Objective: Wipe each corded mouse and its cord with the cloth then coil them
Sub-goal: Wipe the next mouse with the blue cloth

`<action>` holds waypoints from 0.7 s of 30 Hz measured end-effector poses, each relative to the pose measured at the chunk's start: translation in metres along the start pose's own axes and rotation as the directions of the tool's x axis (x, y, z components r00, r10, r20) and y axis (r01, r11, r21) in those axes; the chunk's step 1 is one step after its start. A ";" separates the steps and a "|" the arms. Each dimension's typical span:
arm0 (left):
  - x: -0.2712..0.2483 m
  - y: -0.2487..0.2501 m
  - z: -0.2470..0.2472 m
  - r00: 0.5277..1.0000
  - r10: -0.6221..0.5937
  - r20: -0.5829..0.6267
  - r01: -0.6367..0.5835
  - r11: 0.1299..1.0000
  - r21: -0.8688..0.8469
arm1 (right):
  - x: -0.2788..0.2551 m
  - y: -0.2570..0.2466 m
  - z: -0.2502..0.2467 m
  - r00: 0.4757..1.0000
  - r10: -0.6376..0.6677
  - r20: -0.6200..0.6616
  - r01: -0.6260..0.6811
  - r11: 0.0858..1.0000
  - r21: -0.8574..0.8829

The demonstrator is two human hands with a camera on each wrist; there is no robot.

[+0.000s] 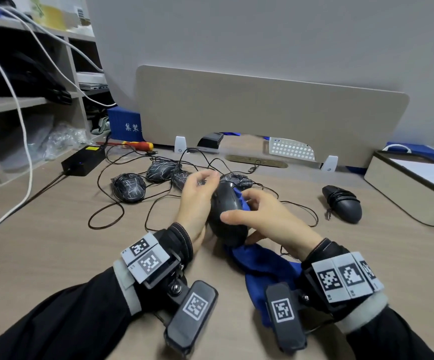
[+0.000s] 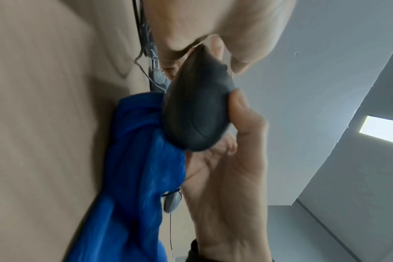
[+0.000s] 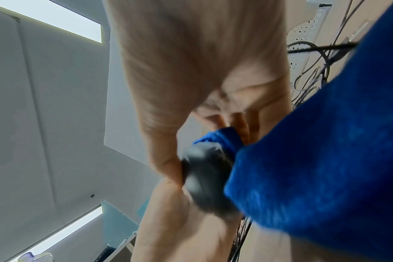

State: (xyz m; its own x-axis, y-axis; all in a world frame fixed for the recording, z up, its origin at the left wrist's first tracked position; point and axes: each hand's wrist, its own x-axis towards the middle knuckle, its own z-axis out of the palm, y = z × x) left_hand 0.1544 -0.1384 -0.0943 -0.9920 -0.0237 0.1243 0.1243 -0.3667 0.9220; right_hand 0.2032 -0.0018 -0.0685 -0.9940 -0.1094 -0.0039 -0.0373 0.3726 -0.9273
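Note:
My left hand [image 1: 202,189] grips a plain black corded mouse [image 1: 225,213] above the desk, thumb on its side [image 2: 242,113]. My right hand [image 1: 249,207] presses a blue cloth [image 1: 264,268] against the mouse's right side, thumb lying across its back. The cloth [image 2: 135,177] hangs down from under the mouse [image 2: 195,109] onto the desk. In the right wrist view the cloth [image 3: 325,159] covers part of the mouse [image 3: 206,180]. Several mice marked with white scribbles [image 1: 130,188] lie behind with tangled cords [image 1: 107,211]. A clean black mouse with its cord wrapped round it [image 1: 343,203] lies to the right.
A black power brick [image 1: 83,161] and a red-yellow screwdriver [image 1: 138,145] lie at the back left. A beige box [image 1: 405,196] stands at the right edge. A beige divider panel [image 1: 262,113] closes the back. Shelves with white cables [image 1: 26,141] stand on the left.

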 end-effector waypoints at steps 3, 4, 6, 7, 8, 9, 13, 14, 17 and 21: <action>-0.008 -0.003 0.005 0.968 -0.186 0.166 0.177 0.982 0.070 | 0.005 0.005 -0.003 0.979 -0.095 -0.181 0.088 0.995 -0.047; -0.010 -0.005 0.006 0.949 -0.224 0.223 0.205 0.973 0.105 | 0.006 0.006 -0.003 0.974 -0.125 -0.190 0.118 0.992 -0.052; -0.013 -0.004 0.006 0.934 -0.249 0.257 0.229 0.968 0.104 | 0.006 0.006 -0.004 0.977 -0.136 -0.166 0.136 0.991 -0.008; -0.012 -0.003 0.005 0.934 -0.251 0.254 0.239 0.968 0.079 | 0.007 0.006 -0.005 0.978 -0.125 -0.167 0.131 0.991 0.027; -0.011 -0.003 0.004 0.933 -0.261 0.247 0.253 0.965 0.066 | 0.008 0.006 -0.006 0.974 -0.115 -0.193 0.130 0.989 0.069; -0.011 -0.001 0.003 0.929 -0.278 0.243 0.273 0.960 0.055 | 0.009 0.006 -0.008 0.963 -0.115 -0.243 0.145 0.983 0.112; -0.013 -0.004 0.005 0.913 -0.314 0.260 0.300 0.949 0.094 | 0.009 0.008 -0.015 0.876 -0.238 -0.420 0.298 0.951 0.082; -0.013 -0.005 0.006 0.910 -0.311 0.274 0.294 0.950 0.101 | 0.009 0.009 -0.016 0.864 -0.279 -0.419 0.328 0.943 0.050; -0.010 -0.007 0.003 0.919 -0.276 0.282 0.257 0.961 0.101 | 0.007 0.008 -0.017 0.883 -0.316 -0.346 0.331 0.944 -0.017; -0.011 -0.008 -0.002 0.903 -0.288 0.320 0.261 0.957 0.126 | 0.007 0.006 -0.020 0.913 -0.275 -0.300 0.281 0.959 -0.024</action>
State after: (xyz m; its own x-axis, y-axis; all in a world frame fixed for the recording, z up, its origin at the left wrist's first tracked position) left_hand 0.1643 -0.1375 -0.1038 -0.9237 0.3815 -0.0359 -0.1365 -0.2400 0.9611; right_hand 0.1943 0.0181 -0.0671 -0.9285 0.0739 0.3639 -0.3179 0.3485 -0.8817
